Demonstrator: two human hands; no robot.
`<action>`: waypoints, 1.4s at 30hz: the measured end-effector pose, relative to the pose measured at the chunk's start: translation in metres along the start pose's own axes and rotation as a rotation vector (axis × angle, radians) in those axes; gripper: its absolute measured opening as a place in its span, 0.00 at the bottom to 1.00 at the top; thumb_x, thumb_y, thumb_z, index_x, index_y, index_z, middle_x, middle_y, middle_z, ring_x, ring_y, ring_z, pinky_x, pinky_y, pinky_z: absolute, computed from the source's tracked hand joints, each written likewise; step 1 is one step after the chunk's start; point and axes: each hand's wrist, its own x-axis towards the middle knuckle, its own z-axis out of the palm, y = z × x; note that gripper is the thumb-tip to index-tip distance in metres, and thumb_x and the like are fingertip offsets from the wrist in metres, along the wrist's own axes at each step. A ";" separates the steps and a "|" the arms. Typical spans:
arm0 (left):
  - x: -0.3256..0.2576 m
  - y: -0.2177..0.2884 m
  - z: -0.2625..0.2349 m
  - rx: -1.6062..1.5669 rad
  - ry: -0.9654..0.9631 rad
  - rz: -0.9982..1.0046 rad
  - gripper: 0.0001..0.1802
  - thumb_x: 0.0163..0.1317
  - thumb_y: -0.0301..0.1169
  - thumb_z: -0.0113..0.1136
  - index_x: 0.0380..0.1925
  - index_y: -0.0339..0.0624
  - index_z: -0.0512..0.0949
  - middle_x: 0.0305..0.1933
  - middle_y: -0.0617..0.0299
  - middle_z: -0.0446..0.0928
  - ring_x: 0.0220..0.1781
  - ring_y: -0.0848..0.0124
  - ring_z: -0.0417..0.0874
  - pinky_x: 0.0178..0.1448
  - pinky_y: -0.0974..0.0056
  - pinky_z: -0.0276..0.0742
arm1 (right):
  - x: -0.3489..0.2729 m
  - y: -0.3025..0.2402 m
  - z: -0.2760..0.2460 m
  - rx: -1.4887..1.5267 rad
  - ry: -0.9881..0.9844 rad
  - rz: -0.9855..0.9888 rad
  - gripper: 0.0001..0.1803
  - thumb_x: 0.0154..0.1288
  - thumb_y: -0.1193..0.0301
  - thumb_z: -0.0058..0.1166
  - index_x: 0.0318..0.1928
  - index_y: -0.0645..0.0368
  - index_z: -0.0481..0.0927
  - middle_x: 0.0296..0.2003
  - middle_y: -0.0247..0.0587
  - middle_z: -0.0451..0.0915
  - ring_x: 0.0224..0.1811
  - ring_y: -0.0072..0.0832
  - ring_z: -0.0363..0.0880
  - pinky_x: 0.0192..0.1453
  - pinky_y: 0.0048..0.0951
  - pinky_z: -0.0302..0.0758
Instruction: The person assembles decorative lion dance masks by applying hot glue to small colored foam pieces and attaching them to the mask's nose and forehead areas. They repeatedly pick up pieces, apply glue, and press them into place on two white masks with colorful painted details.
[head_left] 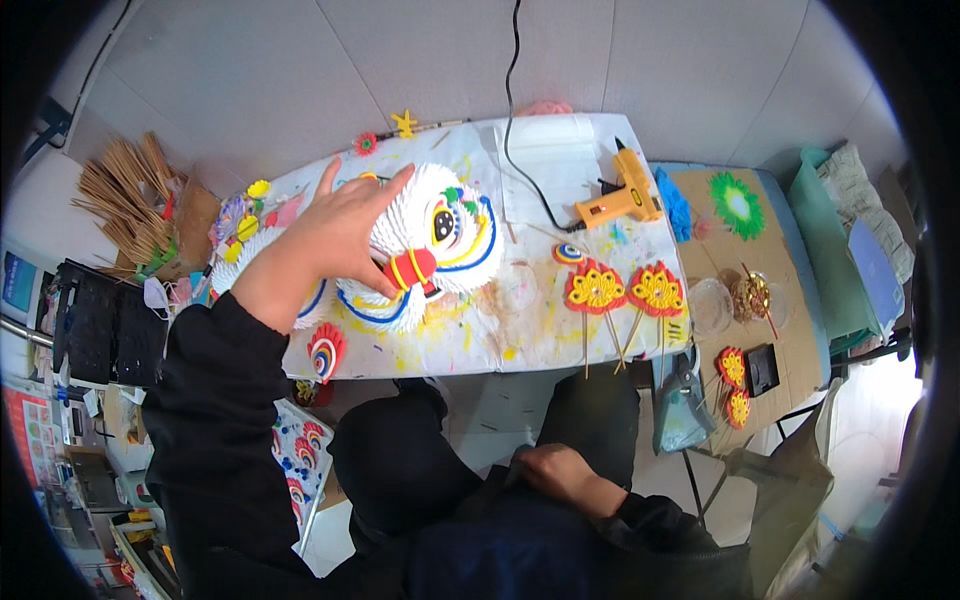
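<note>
The white folded-paper lion mask (420, 240) lies mid-table, its face turned right and long axis across the paint-stained white table (480, 345). The left hand (345, 235) rests spread open on it, grasping nothing. Two red-and-yellow paper flowers on sticks (625, 290) lie well right. The right hand (560, 472) rests loosely curled in the lap.

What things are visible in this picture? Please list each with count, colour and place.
paper lion head: one, white with blue, yellow, red; table middle
table: one, white, paint-stained
glue gun: one, orange-yellow; table far right
fan ornaments on sticks: two, red-yellow; table right
bamboo sticks: a bundle, tan; far left
green paper flower: one; on cardboard, right
left hand: open, flat on the lion head
right hand: at the lap, whether it holds anything is unclear
</note>
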 end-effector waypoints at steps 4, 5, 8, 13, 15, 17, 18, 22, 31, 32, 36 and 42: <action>-0.002 -0.001 0.000 0.039 0.037 0.003 0.78 0.21 0.53 0.83 0.76 0.51 0.48 0.62 0.47 0.72 0.72 0.55 0.65 0.80 0.41 0.32 | 0.001 0.001 -0.001 0.011 -0.019 0.011 0.13 0.59 0.70 0.57 0.45 0.58 0.81 0.34 0.48 0.83 0.40 0.44 0.83 0.45 0.40 0.80; -0.003 -0.001 0.000 0.054 0.036 0.004 0.77 0.21 0.54 0.83 0.76 0.53 0.49 0.60 0.47 0.74 0.71 0.54 0.66 0.80 0.41 0.32 | 0.002 0.001 -0.001 -0.006 -0.041 0.037 0.14 0.59 0.69 0.57 0.46 0.58 0.81 0.35 0.48 0.83 0.40 0.44 0.83 0.46 0.40 0.80; -0.004 -0.001 -0.004 0.086 0.037 0.008 0.78 0.21 0.55 0.83 0.76 0.53 0.48 0.66 0.47 0.70 0.74 0.55 0.63 0.80 0.41 0.33 | 0.002 0.001 -0.001 0.015 -0.017 0.041 0.15 0.60 0.68 0.57 0.48 0.57 0.81 0.37 0.48 0.84 0.41 0.44 0.83 0.47 0.41 0.79; -0.018 -0.004 -0.013 0.162 0.095 -0.029 0.76 0.24 0.53 0.83 0.76 0.54 0.48 0.71 0.49 0.64 0.76 0.56 0.59 0.80 0.43 0.33 | 0.003 -0.005 -0.005 0.027 -0.032 0.065 0.14 0.62 0.67 0.58 0.47 0.56 0.81 0.36 0.47 0.84 0.41 0.44 0.83 0.46 0.41 0.79; -0.030 -0.007 -0.013 0.178 0.192 -0.029 0.75 0.25 0.52 0.83 0.76 0.54 0.48 0.72 0.49 0.63 0.77 0.56 0.57 0.80 0.43 0.32 | 0.008 -0.013 -0.015 0.050 0.062 0.016 0.11 0.61 0.67 0.59 0.43 0.56 0.83 0.35 0.46 0.84 0.39 0.43 0.83 0.44 0.41 0.79; -0.043 -0.005 -0.002 -0.098 0.393 -0.090 0.64 0.34 0.44 0.81 0.73 0.50 0.56 0.69 0.49 0.67 0.73 0.57 0.63 0.75 0.48 0.48 | 0.018 -0.025 -0.032 0.082 0.203 -0.045 0.08 0.59 0.68 0.61 0.39 0.56 0.84 0.32 0.46 0.83 0.36 0.43 0.83 0.41 0.41 0.79; -0.051 -0.001 0.007 -0.224 0.496 -0.125 0.58 0.38 0.40 0.80 0.72 0.49 0.59 0.68 0.49 0.68 0.71 0.58 0.66 0.73 0.51 0.56 | 0.027 -0.031 -0.043 0.076 0.423 -0.116 0.05 0.56 0.71 0.64 0.33 0.56 0.83 0.28 0.45 0.82 0.32 0.42 0.81 0.38 0.40 0.77; -0.077 0.030 0.071 -0.759 1.021 -0.281 0.15 0.60 0.25 0.66 0.47 0.34 0.79 0.43 0.56 0.82 0.45 0.66 0.82 0.54 0.65 0.74 | 0.082 -0.055 -0.089 0.084 0.752 -0.128 0.21 0.48 0.80 0.68 0.45 0.62 0.80 0.34 0.42 0.80 0.37 0.40 0.79 0.44 0.37 0.74; -0.084 0.058 0.143 -0.774 1.055 -0.335 0.13 0.60 0.21 0.61 0.45 0.37 0.81 0.45 0.53 0.81 0.48 0.59 0.82 0.54 0.62 0.76 | 0.239 -0.092 -0.084 -0.093 1.111 -0.007 0.45 0.40 0.61 0.77 0.59 0.60 0.68 0.52 0.51 0.73 0.58 0.48 0.68 0.63 0.49 0.62; -0.084 0.058 0.141 -0.737 1.070 -0.305 0.14 0.59 0.20 0.60 0.47 0.37 0.80 0.47 0.52 0.81 0.49 0.57 0.81 0.54 0.61 0.76 | 0.247 -0.094 -0.082 -0.121 1.128 0.011 0.46 0.39 0.59 0.78 0.59 0.60 0.68 0.51 0.51 0.73 0.58 0.48 0.68 0.63 0.49 0.62; -0.085 0.058 0.135 -0.655 1.023 -0.200 0.21 0.57 0.20 0.59 0.53 0.37 0.77 0.54 0.51 0.77 0.55 0.54 0.78 0.58 0.57 0.73 | 0.260 -0.091 -0.079 -0.213 1.142 0.040 0.37 0.41 0.61 0.76 0.53 0.56 0.72 0.50 0.45 0.74 0.57 0.45 0.69 0.62 0.46 0.62; -0.078 0.057 0.129 -0.463 0.835 -0.137 0.30 0.57 0.25 0.57 0.62 0.33 0.69 0.70 0.51 0.66 0.72 0.54 0.65 0.72 0.51 0.60 | 0.261 -0.082 -0.083 -0.243 1.124 -0.028 0.32 0.41 0.65 0.74 0.50 0.56 0.77 0.47 0.44 0.75 0.54 0.44 0.71 0.60 0.44 0.64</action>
